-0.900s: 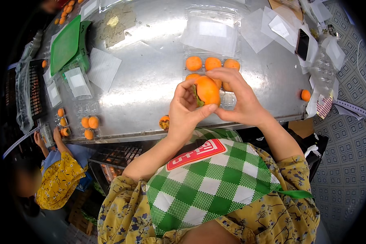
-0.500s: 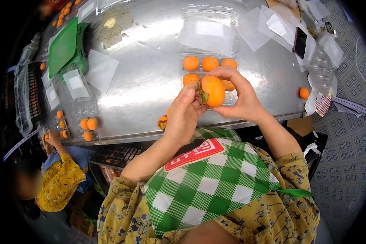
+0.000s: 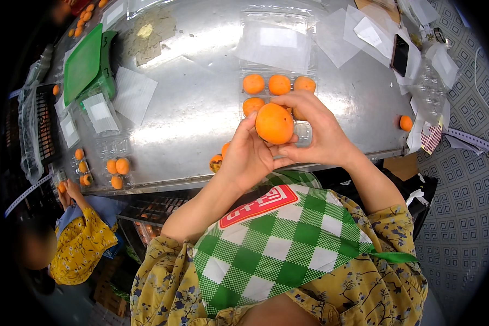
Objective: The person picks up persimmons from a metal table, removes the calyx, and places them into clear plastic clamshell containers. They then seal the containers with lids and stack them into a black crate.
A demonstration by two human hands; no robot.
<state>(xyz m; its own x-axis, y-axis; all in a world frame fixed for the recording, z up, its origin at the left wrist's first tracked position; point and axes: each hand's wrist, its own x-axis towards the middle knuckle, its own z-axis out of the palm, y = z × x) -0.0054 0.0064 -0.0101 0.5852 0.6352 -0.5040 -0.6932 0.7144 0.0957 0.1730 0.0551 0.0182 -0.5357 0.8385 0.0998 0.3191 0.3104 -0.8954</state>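
Note:
Between my two hands, above the table's near edge, is an orange persimmon [image 3: 274, 124], its smooth rounded end facing up. My left hand [image 3: 245, 152] cradles it from the left and below. Fingers of my right hand [image 3: 318, 127] grip it from above and the right. Just beyond, a clear plastic tray [image 3: 303, 133] holds several persimmons [image 3: 279, 85] in rows; my right hand covers part of it. The tray's open lid [image 3: 277, 41] has a white sheet lying over it. Left of my left wrist, a persimmon with a dark blemish [image 3: 216, 163] rests near the edge.
A green scale [image 3: 87, 65] stands at the left among clear packages. Part-filled trays [image 3: 118, 165] sit at the near left, by another person's hands [image 3: 69, 191]. To the right lie white sheets [image 3: 364, 32], a phone [image 3: 400, 55], stacked clear trays [image 3: 426, 89] and a lone persimmon [image 3: 406, 123].
The persimmon has been turned in my hands: its green calyx, seen on the left before, is now out of sight. Both hands have shifted slightly left with it.

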